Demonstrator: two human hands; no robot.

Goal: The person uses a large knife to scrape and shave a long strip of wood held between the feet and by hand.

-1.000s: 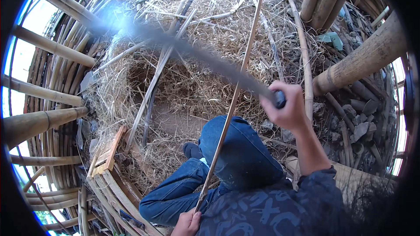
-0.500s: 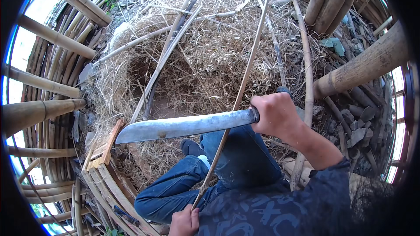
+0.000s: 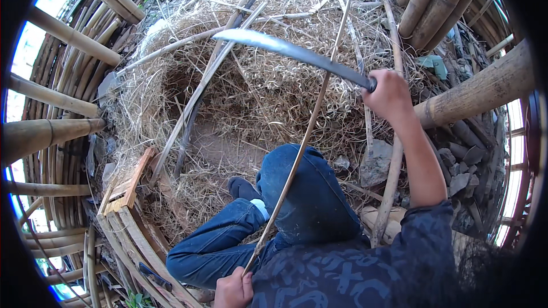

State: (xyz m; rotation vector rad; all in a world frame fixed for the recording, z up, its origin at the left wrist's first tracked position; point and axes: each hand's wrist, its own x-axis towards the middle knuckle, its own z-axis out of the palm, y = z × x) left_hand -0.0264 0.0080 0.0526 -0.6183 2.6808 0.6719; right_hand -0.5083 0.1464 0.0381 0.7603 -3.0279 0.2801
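Bamboo strip (image 3: 297, 162), long and thin, starts at the bottom where the left hand (image 3: 233, 290) is closed tight around its low end, close to the person's body. From there the strip runs up and a little to the right, over the knee in blue jeans (image 3: 302, 194), and its far end points away toward the straw pile (image 3: 257, 80). So its long line goes from near the person to far away, leaning right. Higher up and to the right, the right hand (image 3: 389, 96) is shut in a fist around the dark handle of a big knife (image 3: 291, 51). The knife's long curved blade sticks out to the left and a bit up from the hand, with its tip over the straw. The blade crosses above the strip near the strip's far part; I cannot tell if they touch. A small wooden frame (image 3: 128, 185) lies on the left by the straw. Thick bamboo poles (image 3: 479, 88) lie farther off on the right side.
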